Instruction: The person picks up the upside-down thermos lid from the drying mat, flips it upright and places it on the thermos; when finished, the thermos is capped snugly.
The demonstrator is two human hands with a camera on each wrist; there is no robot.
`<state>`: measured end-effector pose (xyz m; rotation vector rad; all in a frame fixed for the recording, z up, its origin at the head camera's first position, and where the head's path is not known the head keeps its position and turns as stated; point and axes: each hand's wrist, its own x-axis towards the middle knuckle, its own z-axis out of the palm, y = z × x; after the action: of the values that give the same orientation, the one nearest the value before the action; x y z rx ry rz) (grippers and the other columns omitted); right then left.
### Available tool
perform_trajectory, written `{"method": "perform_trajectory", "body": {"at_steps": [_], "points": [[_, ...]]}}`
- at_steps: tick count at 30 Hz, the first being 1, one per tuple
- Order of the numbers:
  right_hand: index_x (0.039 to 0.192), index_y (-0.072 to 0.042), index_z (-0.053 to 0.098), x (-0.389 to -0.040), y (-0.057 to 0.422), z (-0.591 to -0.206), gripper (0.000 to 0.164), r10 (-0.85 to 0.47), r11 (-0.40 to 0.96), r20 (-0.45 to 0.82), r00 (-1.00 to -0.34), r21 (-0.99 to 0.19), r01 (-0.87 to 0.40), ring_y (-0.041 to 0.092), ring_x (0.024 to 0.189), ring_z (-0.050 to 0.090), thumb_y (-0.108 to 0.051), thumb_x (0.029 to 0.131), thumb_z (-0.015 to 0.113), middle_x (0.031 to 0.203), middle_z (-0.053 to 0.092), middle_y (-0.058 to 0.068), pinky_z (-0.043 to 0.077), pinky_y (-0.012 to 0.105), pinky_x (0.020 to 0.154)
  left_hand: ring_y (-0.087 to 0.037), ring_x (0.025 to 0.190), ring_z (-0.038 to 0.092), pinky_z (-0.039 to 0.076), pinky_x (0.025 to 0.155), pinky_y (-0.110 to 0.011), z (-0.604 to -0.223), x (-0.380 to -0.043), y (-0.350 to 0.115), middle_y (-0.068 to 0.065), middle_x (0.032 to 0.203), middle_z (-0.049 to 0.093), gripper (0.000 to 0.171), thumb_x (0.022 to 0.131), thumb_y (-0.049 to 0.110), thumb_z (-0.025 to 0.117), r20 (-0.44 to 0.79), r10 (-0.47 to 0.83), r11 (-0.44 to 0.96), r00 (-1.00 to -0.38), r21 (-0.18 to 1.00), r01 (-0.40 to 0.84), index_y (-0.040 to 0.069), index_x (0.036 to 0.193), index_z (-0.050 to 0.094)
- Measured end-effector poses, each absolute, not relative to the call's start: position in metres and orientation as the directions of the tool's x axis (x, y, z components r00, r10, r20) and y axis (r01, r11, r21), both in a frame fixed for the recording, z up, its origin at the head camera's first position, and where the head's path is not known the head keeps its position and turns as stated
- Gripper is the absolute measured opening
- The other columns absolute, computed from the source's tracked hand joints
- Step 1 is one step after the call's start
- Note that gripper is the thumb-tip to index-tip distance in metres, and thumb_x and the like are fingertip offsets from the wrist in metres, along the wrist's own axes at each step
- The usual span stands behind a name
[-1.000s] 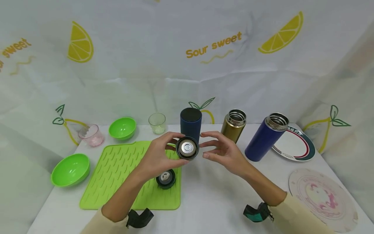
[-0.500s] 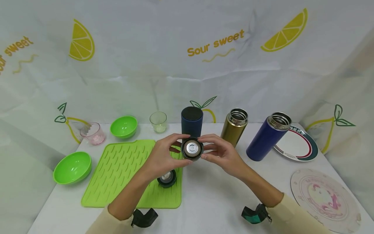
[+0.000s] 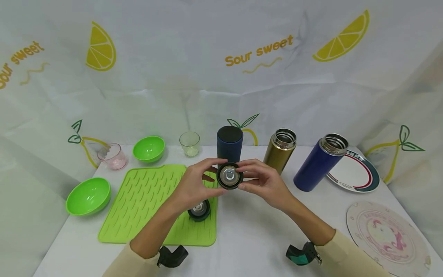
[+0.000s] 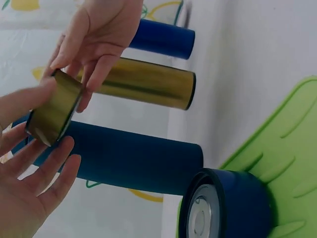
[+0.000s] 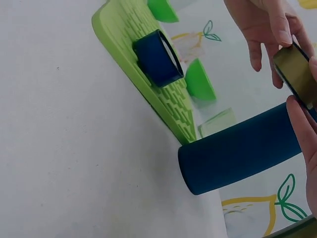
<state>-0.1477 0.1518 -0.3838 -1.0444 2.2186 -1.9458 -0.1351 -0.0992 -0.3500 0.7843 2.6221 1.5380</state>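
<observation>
A gold bottle lid (image 3: 230,176) is held up between both hands, its round metal-centred underside facing the head camera. My left hand (image 3: 192,188) pinches it from the left, fingers above and thumb below. From the right, my right hand (image 3: 264,182) grips the rim with thumb and fingertips. The lid's gold side wall (image 4: 55,106) shows in the left wrist view. Directly behind stands a dark blue bottle (image 3: 230,144) with a closed top. A dark blue lid (image 3: 199,211) lies underside up on the green mat (image 3: 145,204), partly behind my left hand in the head view.
An uncapped gold bottle (image 3: 279,152) and an uncapped blue bottle (image 3: 316,165) stand at right, by a rimmed plate (image 3: 349,171) and a pink round placemat (image 3: 384,234). Two green bowls (image 3: 88,196), a pink glass (image 3: 113,157) and a clear glass (image 3: 189,144) stand at left and back.
My right hand has closed in from beside the gold lid and now grips its rim. The lid has moved slightly right in the head view, with my left hand still on it.
</observation>
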Motion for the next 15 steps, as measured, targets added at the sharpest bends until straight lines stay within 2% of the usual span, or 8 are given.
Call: {"method": "perform_trajectory", "body": {"at_steps": [4,8,11,15], "points": [[0.122,0.011,0.066,-0.1474,0.1526,-0.3821,0.038,-0.459,0.003,0.423,-0.781,-0.879,-0.478,0.007,0.113,0.071,0.008,0.085,0.075,0.132,0.06,-0.002,0.063,0.026,0.088,-0.019,0.102,0.072,0.063,0.083,-0.026,-0.3501,-0.1365,-0.1007,-0.006,0.137,0.066,0.063,0.082,0.018,0.086,0.226,0.39,0.383,-0.893,0.842,0.38,0.015,0.14,0.061],[0.121,0.012,0.066,-0.1475,0.152,-0.3804,0.038,-0.446,-0.007,0.426,-0.787,-0.881,-0.473,0.007,0.113,0.071,0.009,0.084,0.076,0.132,0.059,-0.005,0.063,0.027,0.087,-0.015,0.094,0.074,0.062,0.076,-0.024,-0.3508,-0.1386,-0.1003,-0.006,0.124,0.074,0.047,0.087,0.022,0.081,0.178,0.331,0.37,-0.927,0.879,0.301,0.016,0.132,0.067],[0.12,0.013,0.066,-0.1482,0.1514,-0.3806,0.038,-0.447,-0.022,0.429,-0.785,-0.883,-0.47,0.008,0.114,0.071,0.01,0.084,0.076,0.132,0.059,-0.006,0.063,0.027,0.087,-0.015,0.089,0.075,0.061,0.072,-0.026,-0.3506,-0.1392,-0.0991,-0.006,0.114,0.078,0.041,0.087,0.022,0.081,0.165,0.309,0.365,-0.937,0.889,0.277,0.017,0.126,0.07],[0.121,0.013,0.065,-0.1486,0.1505,-0.3788,0.04,-0.458,-0.031,0.424,-0.781,-0.886,-0.463,0.008,0.118,0.069,0.012,0.083,0.075,0.134,0.058,-0.006,0.063,0.028,0.087,-0.017,0.088,0.075,0.061,0.072,-0.025,-0.3488,-0.1398,-0.0986,-0.008,0.114,0.077,0.041,0.086,0.018,0.082,0.192,0.299,0.359,-0.935,0.885,0.297,0.014,0.125,0.07]]}}
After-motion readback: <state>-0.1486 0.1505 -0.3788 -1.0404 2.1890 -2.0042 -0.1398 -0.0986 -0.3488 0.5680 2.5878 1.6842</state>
